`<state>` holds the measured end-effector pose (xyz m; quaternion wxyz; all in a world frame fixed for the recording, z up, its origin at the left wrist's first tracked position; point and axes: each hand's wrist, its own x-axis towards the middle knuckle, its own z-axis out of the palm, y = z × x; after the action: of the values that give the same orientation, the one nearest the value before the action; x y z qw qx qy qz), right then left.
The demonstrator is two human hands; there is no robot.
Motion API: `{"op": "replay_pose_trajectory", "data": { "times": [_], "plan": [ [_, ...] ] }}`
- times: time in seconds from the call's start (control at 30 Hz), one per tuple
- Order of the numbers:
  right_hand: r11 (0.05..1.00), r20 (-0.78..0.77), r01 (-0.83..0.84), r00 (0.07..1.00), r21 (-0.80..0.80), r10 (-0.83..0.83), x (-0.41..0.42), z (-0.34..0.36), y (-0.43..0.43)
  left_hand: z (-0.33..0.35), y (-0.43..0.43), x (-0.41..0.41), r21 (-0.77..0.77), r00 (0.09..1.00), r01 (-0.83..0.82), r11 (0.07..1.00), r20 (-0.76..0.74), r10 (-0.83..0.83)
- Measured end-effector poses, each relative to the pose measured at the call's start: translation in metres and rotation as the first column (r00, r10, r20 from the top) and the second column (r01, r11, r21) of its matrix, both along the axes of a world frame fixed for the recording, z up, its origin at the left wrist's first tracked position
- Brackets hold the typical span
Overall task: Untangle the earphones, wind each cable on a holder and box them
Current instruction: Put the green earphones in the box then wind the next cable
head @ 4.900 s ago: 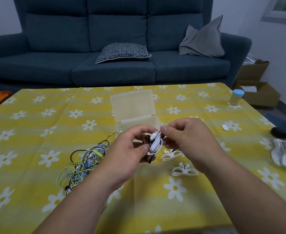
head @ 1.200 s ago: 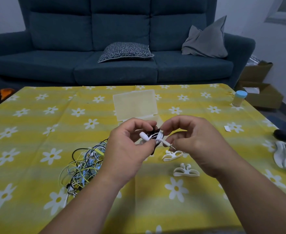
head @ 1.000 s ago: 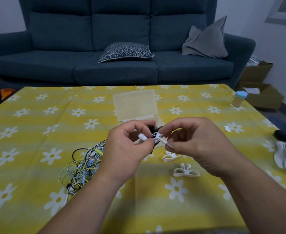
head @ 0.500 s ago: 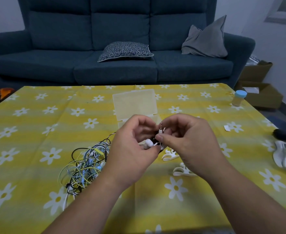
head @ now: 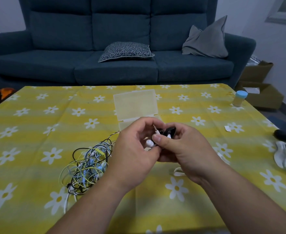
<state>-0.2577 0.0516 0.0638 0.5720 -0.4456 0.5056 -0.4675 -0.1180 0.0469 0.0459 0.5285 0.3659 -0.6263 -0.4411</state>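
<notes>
So left hand and right hand both pinch a white earphone, seemingly wound on a black holder; cable tangle lies left.

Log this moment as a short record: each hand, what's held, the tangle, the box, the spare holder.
left hand: grips white earphone
right hand: pinches the earphone against black holder
jack plug: sticks up between hands
cable tangle: lies on tablecloth, left of hands
plastic box: open, beyond the hands
white holder: partly hidden under right hand
</notes>
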Motion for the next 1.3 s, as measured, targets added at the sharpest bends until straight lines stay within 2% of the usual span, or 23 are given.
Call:
{"op": "replay_pose_trajectory", "data": {
  "times": [0.17, 0.33, 0.57, 0.63, 0.8, 1.03, 1.3],
  "plan": [
    [0.997, -0.086, -0.023, 0.996, -0.079, 0.016, -0.005, 0.0, -0.001, 0.003, -0.005, 0.006, 0.105, 0.991, 0.002, 0.994, -0.134, 0.012],
    [0.992, -0.078, -0.094, 0.993, -0.081, 0.087, -0.009, -0.002, -0.001, 0.0, -0.011, 0.012, 0.187, 0.986, -0.114, 0.976, -0.098, 0.134],
    [0.983, 0.014, -0.173, 0.985, -0.06, 0.174, -0.012, -0.004, -0.002, 0.003, -0.012, 0.017, 0.283, 0.999, -0.017, 0.959, -0.039, 0.029],
    [0.98, 0.01, -0.193, 0.981, -0.048, 0.194, -0.012, -0.005, -0.002, 0.003, -0.013, 0.02, 0.271, 1.0, -0.019, 0.962, 0.025, 0.013],
    [0.976, -0.037, -0.211, 0.977, -0.046, 0.209, -0.012, -0.009, -0.001, 0.001, -0.014, 0.018, 0.202, 0.954, -0.039, 0.979, 0.299, -0.024],
    [0.967, -0.185, -0.246, 0.956, -0.072, 0.229, -0.006, -0.016, -0.002, -0.004, -0.015, 0.015, 0.223, 0.883, -0.144, 0.964, 0.468, 0.024],
    [0.974, -0.22, -0.218, 0.955, -0.064, 0.199, 0.001, -0.019, -0.007, -0.011, -0.016, 0.014, 0.332, 0.939, -0.2, 0.922, 0.333, 0.084]
  ]
}}
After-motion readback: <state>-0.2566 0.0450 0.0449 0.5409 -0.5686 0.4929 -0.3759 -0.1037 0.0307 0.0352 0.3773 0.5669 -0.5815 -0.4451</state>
